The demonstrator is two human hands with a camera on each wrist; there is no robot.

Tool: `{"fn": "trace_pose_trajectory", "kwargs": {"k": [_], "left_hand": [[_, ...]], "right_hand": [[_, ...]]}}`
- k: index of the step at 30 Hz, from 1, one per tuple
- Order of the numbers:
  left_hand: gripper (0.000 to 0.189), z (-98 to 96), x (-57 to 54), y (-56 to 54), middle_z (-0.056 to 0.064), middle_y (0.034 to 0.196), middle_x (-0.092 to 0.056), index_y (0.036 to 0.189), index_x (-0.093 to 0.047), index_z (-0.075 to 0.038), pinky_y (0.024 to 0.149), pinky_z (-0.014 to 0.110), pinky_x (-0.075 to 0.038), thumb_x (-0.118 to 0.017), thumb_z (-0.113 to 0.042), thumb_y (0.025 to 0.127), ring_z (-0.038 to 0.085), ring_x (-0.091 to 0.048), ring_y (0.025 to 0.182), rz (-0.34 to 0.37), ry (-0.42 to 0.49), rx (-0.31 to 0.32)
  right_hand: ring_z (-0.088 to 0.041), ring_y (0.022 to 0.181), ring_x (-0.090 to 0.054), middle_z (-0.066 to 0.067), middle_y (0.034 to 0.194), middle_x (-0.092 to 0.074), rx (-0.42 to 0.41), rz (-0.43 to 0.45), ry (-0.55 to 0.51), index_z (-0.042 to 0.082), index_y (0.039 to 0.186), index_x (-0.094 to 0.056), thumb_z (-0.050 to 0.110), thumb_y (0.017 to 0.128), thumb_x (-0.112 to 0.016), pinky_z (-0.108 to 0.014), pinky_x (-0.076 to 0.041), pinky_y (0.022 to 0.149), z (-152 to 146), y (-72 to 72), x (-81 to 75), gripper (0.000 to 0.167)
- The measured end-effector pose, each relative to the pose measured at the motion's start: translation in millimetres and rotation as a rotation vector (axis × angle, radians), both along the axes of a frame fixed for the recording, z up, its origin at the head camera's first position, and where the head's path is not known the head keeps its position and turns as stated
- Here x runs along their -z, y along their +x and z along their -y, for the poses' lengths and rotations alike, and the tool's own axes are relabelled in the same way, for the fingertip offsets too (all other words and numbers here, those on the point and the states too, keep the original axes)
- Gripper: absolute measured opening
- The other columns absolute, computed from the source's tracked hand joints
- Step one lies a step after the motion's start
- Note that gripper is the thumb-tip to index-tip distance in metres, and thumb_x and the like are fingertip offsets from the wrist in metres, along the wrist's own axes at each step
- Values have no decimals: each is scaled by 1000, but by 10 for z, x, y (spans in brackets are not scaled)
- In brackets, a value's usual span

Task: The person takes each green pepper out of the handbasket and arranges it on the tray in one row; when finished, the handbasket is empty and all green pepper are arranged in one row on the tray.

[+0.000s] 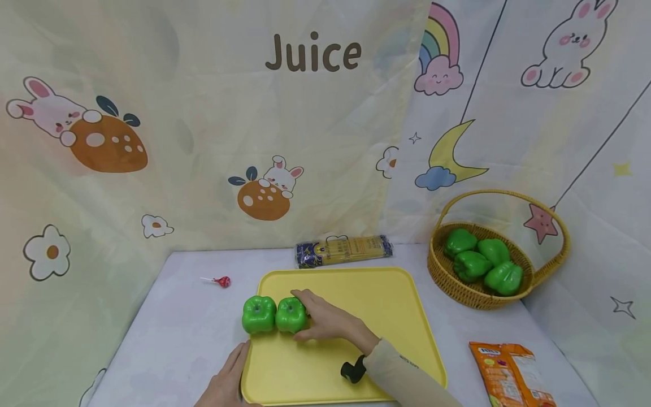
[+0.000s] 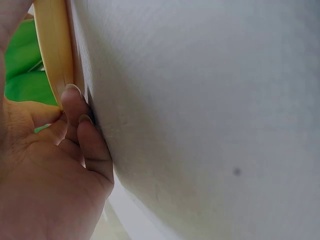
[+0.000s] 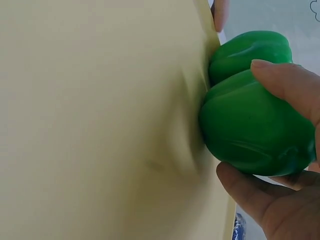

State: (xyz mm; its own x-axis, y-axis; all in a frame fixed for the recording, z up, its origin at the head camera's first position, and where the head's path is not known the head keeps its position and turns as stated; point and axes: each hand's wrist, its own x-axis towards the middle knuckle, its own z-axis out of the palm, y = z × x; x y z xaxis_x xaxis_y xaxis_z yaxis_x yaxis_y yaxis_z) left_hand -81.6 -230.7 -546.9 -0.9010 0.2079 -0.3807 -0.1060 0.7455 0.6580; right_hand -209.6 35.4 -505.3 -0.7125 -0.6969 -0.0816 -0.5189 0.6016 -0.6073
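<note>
The right pepper [image 1: 291, 315] is at the left part of the tray [image 1: 366, 299], between the thumb and fingers of the right hand [image 1: 328, 320]. The thumb presses its near side and the fingers reach round its far side, so the hand grasps it. The left pepper [image 1: 259, 314] touches it on the side away from the palm and overlaps the tray's left rim in the head view.

The left hand [image 1: 226, 377] grips the tray's left rim, its fingertips curled against it, just nearer than the left pepper.

Both peppers are glossy, bright green and blocky, with rounded lobes and a dimple on top. From the right wrist they look darker, with shallow grooves down the sides.

Beyond the tray's far rim lies a noodle pack [image 1: 346, 251]; off its far left corner, a red lollipop [image 1: 221, 281]. To the tray's right stand a wicker basket [image 1: 458, 288] holding four more green peppers [image 1: 472, 265] and, nearer, an orange packet [image 1: 511, 373] lying flat.
</note>
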Motion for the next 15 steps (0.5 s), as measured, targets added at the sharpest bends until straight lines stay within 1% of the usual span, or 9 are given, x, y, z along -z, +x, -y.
{"fn": "trace_pose_trajectory", "kwargs": {"k": [3,6,9,13,15], "left_hand": [[135,-1,-5,1,17,166,-19,163,-2,-10,97,55,-54,-84,-63,70,30,-60,118,2,-3,-2],[135,2,-8,5,17,166,-18,163,-2,-10,97,56,-54,-84,-62,70,30,-59,119,0,0,0],[136,6,-14,9,19,165,-18,163,-2,-9,97,58,-54,-85,-61,69,33,-59,119,-20,1,10],[136,6,-9,11,19,166,-17,163,-1,-9,98,59,-53,-86,-61,69,33,-59,121,-32,7,15],[136,2,-1,12,18,166,-17,163,-1,-11,98,58,-53,-86,-60,69,32,-58,122,-22,15,12]], "right_hand": [[-14,128,-51,-2,142,-47,-1,-2,2,18,159,-20,40,84,-81,-36,-48,110,-1,1,3,99],[-15,129,-51,-3,143,-47,-6,-6,-2,17,159,-20,40,84,-81,-36,-48,111,-8,6,1,100],[-17,132,-50,-4,145,-46,-4,-6,-10,15,160,-20,41,84,-81,-37,-47,112,-26,11,-4,101],[-18,134,-49,-4,147,-45,13,10,-14,16,160,-20,41,83,-82,-38,-47,113,-75,19,-12,102],[-19,134,-50,-4,147,-46,20,15,-11,16,160,-20,41,83,-82,-37,-48,112,-106,23,-13,101]]}}
